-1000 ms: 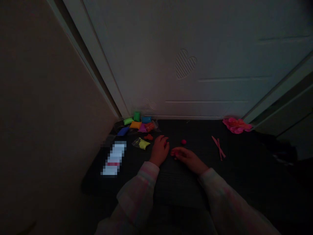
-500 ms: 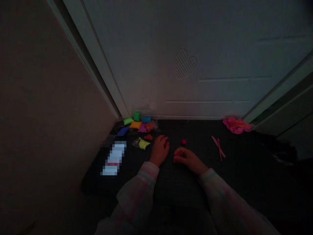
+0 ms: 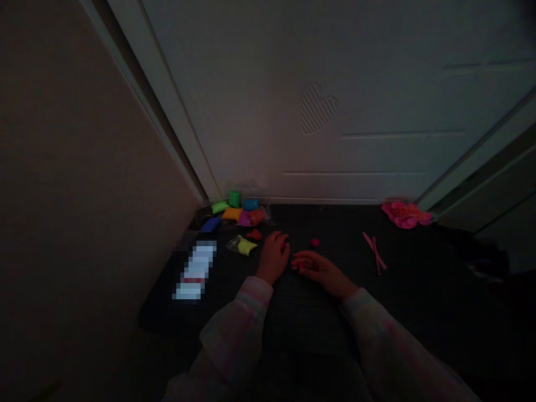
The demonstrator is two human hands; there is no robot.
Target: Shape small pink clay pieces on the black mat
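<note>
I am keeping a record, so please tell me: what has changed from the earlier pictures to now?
Since the previous picture, the right hand has uncurled its fingers slightly toward the left hand. A small pink lump shows among them; whether gripped, I cannot tell. The left hand, pink ball and crossed pink tools stayed put.

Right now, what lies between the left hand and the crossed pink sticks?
The head view shows a small pink ball and, nearer the camera, the right hand between the left hand and crossed pink sticks.
</note>
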